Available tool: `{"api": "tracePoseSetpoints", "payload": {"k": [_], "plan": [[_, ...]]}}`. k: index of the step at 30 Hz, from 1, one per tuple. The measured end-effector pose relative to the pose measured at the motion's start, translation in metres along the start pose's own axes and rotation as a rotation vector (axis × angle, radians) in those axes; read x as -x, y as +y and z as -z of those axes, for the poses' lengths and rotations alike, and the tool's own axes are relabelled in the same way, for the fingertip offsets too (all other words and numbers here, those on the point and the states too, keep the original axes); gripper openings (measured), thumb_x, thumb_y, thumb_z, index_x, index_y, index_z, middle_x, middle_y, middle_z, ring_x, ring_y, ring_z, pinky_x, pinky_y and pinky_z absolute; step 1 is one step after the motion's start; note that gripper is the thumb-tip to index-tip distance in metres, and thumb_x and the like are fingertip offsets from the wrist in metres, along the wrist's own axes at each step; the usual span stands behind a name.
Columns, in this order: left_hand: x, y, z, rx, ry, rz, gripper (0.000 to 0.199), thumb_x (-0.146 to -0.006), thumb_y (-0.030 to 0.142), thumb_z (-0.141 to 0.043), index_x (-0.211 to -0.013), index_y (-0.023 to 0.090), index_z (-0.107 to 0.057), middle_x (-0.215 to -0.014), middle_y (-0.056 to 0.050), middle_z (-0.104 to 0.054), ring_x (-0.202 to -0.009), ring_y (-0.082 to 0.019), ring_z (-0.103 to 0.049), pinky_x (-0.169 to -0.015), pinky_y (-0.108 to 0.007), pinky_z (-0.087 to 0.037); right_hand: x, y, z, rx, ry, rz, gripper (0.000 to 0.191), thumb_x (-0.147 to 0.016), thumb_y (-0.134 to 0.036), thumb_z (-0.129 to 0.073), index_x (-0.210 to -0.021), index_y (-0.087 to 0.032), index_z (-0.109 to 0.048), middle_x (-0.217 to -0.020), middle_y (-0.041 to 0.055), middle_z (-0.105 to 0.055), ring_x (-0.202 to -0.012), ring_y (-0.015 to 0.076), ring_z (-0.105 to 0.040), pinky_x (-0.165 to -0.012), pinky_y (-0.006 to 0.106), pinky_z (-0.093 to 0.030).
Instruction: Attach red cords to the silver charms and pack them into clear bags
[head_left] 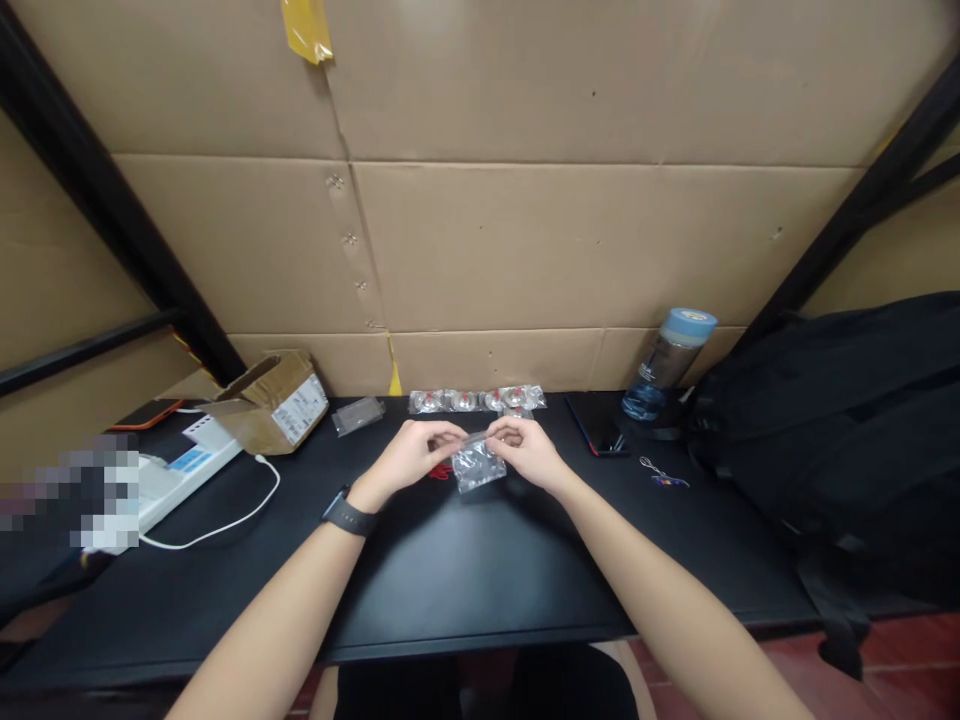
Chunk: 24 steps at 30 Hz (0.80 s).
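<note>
A small clear plastic bag [478, 468] hangs between my hands, its top edge pinched at both corners. My left hand [420, 455], with a dark watch on the wrist, grips the left corner. On the right corner the fingers of my right hand [526, 452] are closed. Some red cord [440, 471] lies by my left fingertips, partly hidden. Behind my hands a row of round silvery items in clear wrappers [465, 401] with red marks lies along the back of the table. More clear plastic bags [358, 415] lie flat to the left of that row.
On the left stand an opened cardboard box [281, 405] and a white power strip [187, 470] with a white cable [225, 535]. To the right are a phone [596, 425], a blue-lidded bottle [667, 365], a small corded charm [667, 480] and a black backpack [840, 440]. Cardboard walls the back.
</note>
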<state>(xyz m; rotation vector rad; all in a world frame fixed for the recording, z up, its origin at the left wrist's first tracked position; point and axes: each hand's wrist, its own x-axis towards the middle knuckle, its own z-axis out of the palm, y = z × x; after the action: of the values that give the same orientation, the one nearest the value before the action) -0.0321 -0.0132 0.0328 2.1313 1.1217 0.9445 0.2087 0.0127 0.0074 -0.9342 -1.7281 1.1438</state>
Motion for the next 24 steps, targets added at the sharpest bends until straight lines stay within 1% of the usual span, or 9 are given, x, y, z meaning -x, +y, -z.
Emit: {"api": "tracePoseSetpoints", "payload": {"k": [3, 6, 9, 11, 13, 15, 19, 22, 24], "plan": [[-0.001, -0.012, 0.027, -0.067, 0.265, 0.036, 0.03, -0.092, 0.044, -0.063, -0.104, 0.02, -0.076, -0.103, -0.008, -0.078, -0.091, -0.022, -0.073, -0.084, -0.031, -0.057, 0.0, -0.002, 0.005, 0.028, 0.027, 0.021, 0.024, -0.081, -0.037, -0.072, -0.096, -0.019, -0.069, -0.084, 0.0029, -0.07, -0.066, 0.0142, -0.063, -0.065, 0.028, -0.053], [-0.001, -0.037, 0.067, -0.07, 0.58, 0.114, 0.036, -0.088, 0.041, -0.066, -0.114, 0.017, -0.069, -0.104, -0.011, -0.077, -0.092, -0.022, -0.073, -0.086, -0.033, -0.057, -0.002, -0.001, 0.012, 0.096, 0.063, 0.056, 0.021, -0.081, -0.036, -0.071, -0.094, -0.019, -0.071, -0.085, 0.0031, -0.07, -0.07, 0.0155, -0.064, -0.069, 0.029, -0.054], [0.003, -0.071, 0.103, -0.109, 0.767, 0.244, 0.046, -0.084, 0.034, -0.067, -0.126, 0.016, -0.06, -0.106, -0.012, -0.076, -0.093, -0.022, -0.073, -0.084, -0.032, -0.057, -0.005, 0.002, 0.019, 0.168, 0.082, 0.066, 0.018, -0.082, -0.034, -0.069, -0.092, -0.02, -0.071, -0.083, 0.003, -0.071, -0.07, 0.0166, -0.065, -0.07, 0.029, -0.053], [0.007, -0.093, 0.118, -0.234, 0.779, 0.402, 0.043, -0.084, 0.032, -0.065, -0.123, 0.016, -0.061, -0.102, -0.011, -0.076, -0.09, -0.023, -0.073, -0.084, -0.034, -0.057, -0.006, 0.003, 0.024, 0.252, 0.09, 0.064, 0.014, -0.082, -0.031, -0.068, -0.092, -0.021, -0.071, -0.083, 0.0027, -0.072, -0.07, 0.0173, -0.065, -0.07, 0.03, -0.052], [0.012, -0.111, 0.123, -0.376, 0.713, 0.54, 0.039, -0.084, 0.03, -0.063, -0.12, 0.016, -0.063, -0.099, -0.01, -0.077, -0.091, -0.025, -0.073, -0.088, -0.037, -0.055, -0.007, 0.005, 0.029, 0.384, 0.099, 0.086, 0.011, -0.082, -0.027, -0.066, -0.091, -0.022, -0.07, -0.087, 0.003, -0.073, -0.074, 0.0186, -0.065, -0.074, 0.032, -0.051], [0.016, -0.124, 0.122, -0.475, 0.612, 0.615, 0.039, -0.082, 0.026, -0.063, -0.12, 0.016, -0.063, -0.099, -0.01, -0.077, -0.094, -0.027, -0.072, -0.091, -0.038, -0.052, -0.007, 0.007, 0.033, 0.538, 0.086, 0.133, 0.011, -0.082, -0.023, -0.065, -0.092, -0.022, -0.07, -0.095, 0.0042, -0.073, -0.085, 0.0206, -0.065, -0.081, 0.034, -0.048], [0.022, -0.13, 0.115, -0.609, 0.484, 0.586, 0.044, -0.08, 0.018, -0.061, -0.124, 0.017, -0.059, -0.108, -0.01, -0.075, -0.105, -0.028, -0.068, -0.096, -0.038, -0.049, -0.002, 0.009, 0.034, 0.786, 0.005, 0.155, 0.029, -0.082, -0.022, -0.069, -0.111, -0.025, -0.069, -0.12, 0.0079, -0.068, -0.112, 0.0273, -0.058, -0.094, 0.041, -0.041], [0.024, -0.123, 0.113, -0.771, 0.498, 0.528, 0.052, -0.079, 0.02, -0.065, -0.13, 0.017, -0.055, -0.128, -0.015, -0.065, -0.118, -0.035, -0.059, -0.099, -0.045, -0.046, 0.0, 0.009, 0.029, 0.888, -0.053, 0.14, 0.037, -0.083, -0.025, -0.07, -0.12, -0.03, -0.065, -0.132, 0.0087, -0.063, -0.121, 0.0308, -0.051, -0.094, 0.043, -0.037], [0.022, -0.116, 0.113, -0.839, 0.528, 0.481, 0.05, -0.081, 0.023, -0.065, -0.13, 0.018, -0.056, -0.135, -0.018, -0.059, -0.124, -0.038, -0.054, -0.101, -0.048, -0.044, -0.001, 0.01, 0.026, 0.924, -0.073, 0.141, 0.037, -0.085, -0.025, -0.069, -0.122, -0.03, -0.064, -0.134, 0.0097, -0.063, -0.122, 0.0318, -0.05, -0.092, 0.043, -0.036]]}}
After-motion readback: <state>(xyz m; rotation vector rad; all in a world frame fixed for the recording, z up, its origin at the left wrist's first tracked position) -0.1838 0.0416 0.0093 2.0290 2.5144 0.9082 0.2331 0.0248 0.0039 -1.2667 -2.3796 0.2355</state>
